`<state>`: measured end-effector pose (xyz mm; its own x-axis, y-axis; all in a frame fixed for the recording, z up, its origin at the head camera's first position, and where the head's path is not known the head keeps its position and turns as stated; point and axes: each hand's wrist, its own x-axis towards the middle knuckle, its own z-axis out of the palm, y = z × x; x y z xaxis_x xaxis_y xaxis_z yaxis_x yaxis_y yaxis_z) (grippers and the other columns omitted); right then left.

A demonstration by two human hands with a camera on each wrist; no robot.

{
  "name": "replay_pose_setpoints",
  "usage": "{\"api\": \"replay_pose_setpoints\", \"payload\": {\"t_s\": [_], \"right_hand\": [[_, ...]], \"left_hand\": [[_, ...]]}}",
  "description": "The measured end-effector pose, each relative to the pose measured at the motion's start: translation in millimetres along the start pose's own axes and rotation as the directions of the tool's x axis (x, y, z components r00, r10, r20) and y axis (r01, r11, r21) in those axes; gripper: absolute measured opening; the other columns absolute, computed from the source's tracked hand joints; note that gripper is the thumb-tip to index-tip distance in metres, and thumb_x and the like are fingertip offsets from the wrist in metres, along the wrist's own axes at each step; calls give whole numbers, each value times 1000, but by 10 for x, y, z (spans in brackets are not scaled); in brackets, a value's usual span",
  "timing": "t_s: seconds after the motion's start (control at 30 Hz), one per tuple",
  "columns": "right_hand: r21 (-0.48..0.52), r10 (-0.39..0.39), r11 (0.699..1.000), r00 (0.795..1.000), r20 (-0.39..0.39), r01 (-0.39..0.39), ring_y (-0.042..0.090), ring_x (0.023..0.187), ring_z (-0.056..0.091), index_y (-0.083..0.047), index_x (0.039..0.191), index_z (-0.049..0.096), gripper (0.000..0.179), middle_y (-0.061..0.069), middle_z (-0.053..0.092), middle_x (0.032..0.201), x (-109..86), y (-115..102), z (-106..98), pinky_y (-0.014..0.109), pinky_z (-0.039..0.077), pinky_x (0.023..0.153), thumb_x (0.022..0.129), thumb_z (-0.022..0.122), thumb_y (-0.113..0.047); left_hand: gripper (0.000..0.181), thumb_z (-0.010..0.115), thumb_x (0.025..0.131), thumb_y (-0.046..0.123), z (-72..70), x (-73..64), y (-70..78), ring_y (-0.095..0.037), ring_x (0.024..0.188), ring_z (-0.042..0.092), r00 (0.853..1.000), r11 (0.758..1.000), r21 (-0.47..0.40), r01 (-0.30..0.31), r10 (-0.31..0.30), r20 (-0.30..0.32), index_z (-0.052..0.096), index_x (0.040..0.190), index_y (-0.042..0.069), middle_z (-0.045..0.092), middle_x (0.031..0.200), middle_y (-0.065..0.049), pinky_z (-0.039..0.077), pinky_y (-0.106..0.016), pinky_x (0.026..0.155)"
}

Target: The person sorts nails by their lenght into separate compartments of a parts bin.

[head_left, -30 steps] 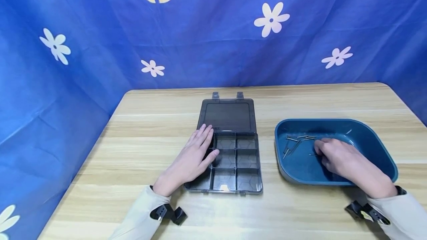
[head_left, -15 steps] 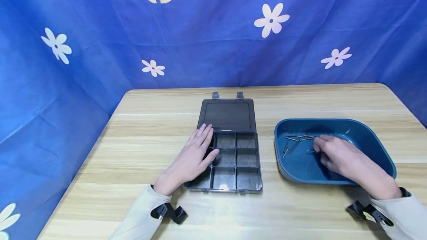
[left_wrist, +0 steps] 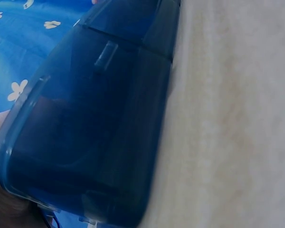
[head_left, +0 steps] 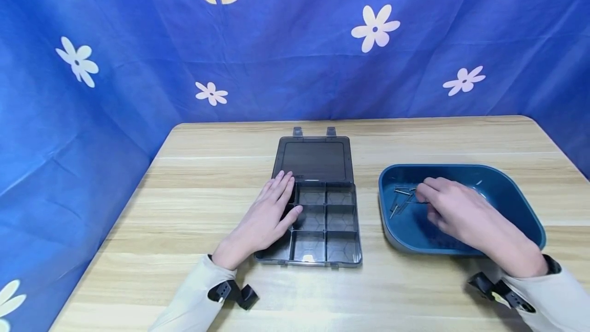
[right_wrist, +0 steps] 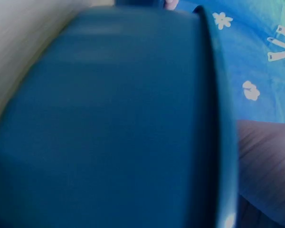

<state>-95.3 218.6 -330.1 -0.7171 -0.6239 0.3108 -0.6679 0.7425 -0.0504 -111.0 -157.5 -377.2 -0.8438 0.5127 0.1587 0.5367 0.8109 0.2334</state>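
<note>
In the head view, my left hand (head_left: 265,216) rests, fingers extended, on the left side of a dark translucent compartment box (head_left: 310,218). The box's lid (head_left: 315,160) lies folded back, and the hand hides part of the left column. My right hand (head_left: 454,209) reaches into a blue plastic bin (head_left: 387,224), fingers curled. A thin metal screw (head_left: 416,202) sticks out left from its fingertips, which seem to pinch it; the grip itself is hidden. Several loose screws (head_left: 400,204) lie at the bin's left end, close to those fingertips.
Both containers stand on a light wooden table (head_left: 193,188), the bin to the right of the box. A blue flowered curtain (head_left: 286,55) hangs behind the table. In the right wrist view, the bin's outer wall (right_wrist: 109,118) fills most of the frame.
My right hand has moved left and a little away from me inside the bin, toward the loose screws, with the thin screw moving along at its fingertips. My left hand has stayed put.
</note>
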Motion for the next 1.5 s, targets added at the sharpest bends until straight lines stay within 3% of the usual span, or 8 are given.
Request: {"api": "replay_pose_setpoints", "payload": {"t_s": [0.2,0.4,0.63,0.87,1.13,1.5], "right_hand": [[-5,-38,999,999,11,38,16,73,55,-9,86,62,28,0,60,82,150,-194,-68,34,52,63,66,76,6],[-33,-101,994,995,13,102,18,76,54,-9,88,61,30,0,59,82,287,-410,-76,33,50,67,67,81,-1],[-49,-242,970,968,-65,239,19,74,52,-7,87,60,23,0,55,79,436,-660,-28,32,47,65,69,67,5],[-75,-318,946,948,-20,316,19,77,55,-9,88,59,23,1,58,84,520,-888,78,33,49,70,71,70,3],[-72,-345,934,935,85,351,17,81,56,-11,96,63,19,-2,60,88,531,-1036,197,31,49,71,80,67,-1],[-38,-360,930,927,108,365,15,82,56,-14,95,63,13,-4,60,88,538,-1114,306,31,48,71,84,63,-6]], "left_hand": [[65,38,102,40,-10,1,-4,-34,146,20,1000,1000,1,-3,3,-9,29,147,-6,28,155,-22,17,-46,120],[65,38,102,40,-15,0,-5,-33,146,19,1000,1000,-1,-4,4,-8,29,147,-6,28,155,-21,17,-46,120],[65,38,102,40,-12,-5,-11,-33,146,19,1000,1000,-3,0,0,-8,29,148,-6,27,155,-21,17,-46,120],[65,38,102,40,0,-10,-17,-32,147,18,1000,1000,-5,8,-8,-4,29,148,-5,27,155,-20,16,-45,120],[65,38,102,40,0,-13,-14,-31,147,17,1000,1000,-2,5,-5,-4,28,148,-5,27,156,-20,15,-45,120],[65,38,102,41,2,0,-10,-29,147,17,1000,1000,-7,6,-6,-5,28,149,-4,27,156,-19,16,-45,120]]}}
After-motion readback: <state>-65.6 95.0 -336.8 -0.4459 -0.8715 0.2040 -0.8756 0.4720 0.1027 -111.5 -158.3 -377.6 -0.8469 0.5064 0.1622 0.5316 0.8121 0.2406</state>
